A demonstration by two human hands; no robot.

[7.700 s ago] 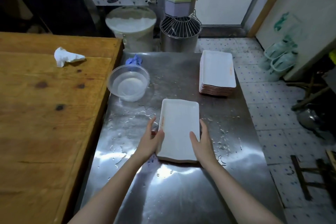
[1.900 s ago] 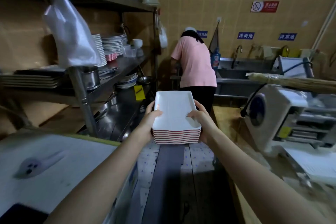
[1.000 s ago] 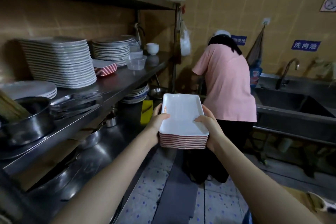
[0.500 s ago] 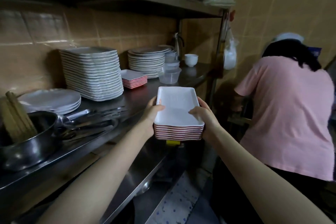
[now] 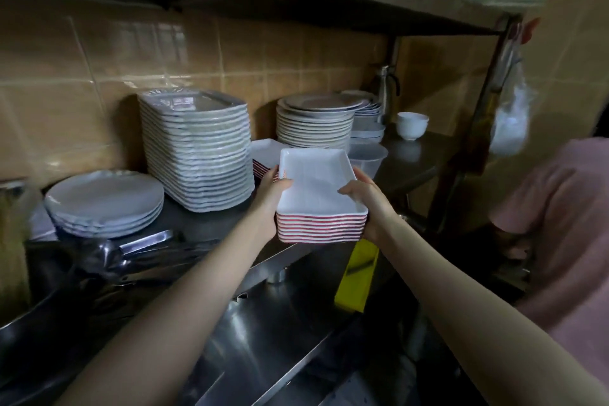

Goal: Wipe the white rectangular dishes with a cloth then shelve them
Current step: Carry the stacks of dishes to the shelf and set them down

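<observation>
Two hands, one load. The left hand (image 5: pixel 268 194) and the right hand (image 5: pixel 365 201) each clasp a long side of the stack of white rectangular dishes (image 5: pixel 318 184), thumbs hooked over the top rim and the other fingers wrapped down the sides, out of sight beneath. By the red rims I count about eight dishes, though the edges blur. The stack sits level at the front edge of the steel shelf (image 5: pixel 412 155); I cannot tell whether its base touches the metal.

Taking that stack as the centre of the dial:

- At 10 o'clock, just behind the left hand, one shorter pile of red-rimmed dishes (image 5: pixel 265 155) stands on the shelf, partly hidden.
- At 9 o'clock rises one tall tower of scalloped platters (image 5: pixel 197 155), too many to count surely.
- Further out towards 9, a low pile of round plates (image 5: pixel 102 204), four or five.
- At 12 o'clock, one stack of round plates (image 5: pixel 316 122), roughly a dozen.
- At 1 o'clock, one clear tub (image 5: pixel 367 158), and beyond it a single small white bowl (image 5: pixel 412 125).
- At 5 o'clock, one yellow object (image 5: pixel 357 277) leans below the shelf.
- At 3 o'clock, one person in a pink shirt (image 5: pixel 560 224) stands, near but apart.
</observation>
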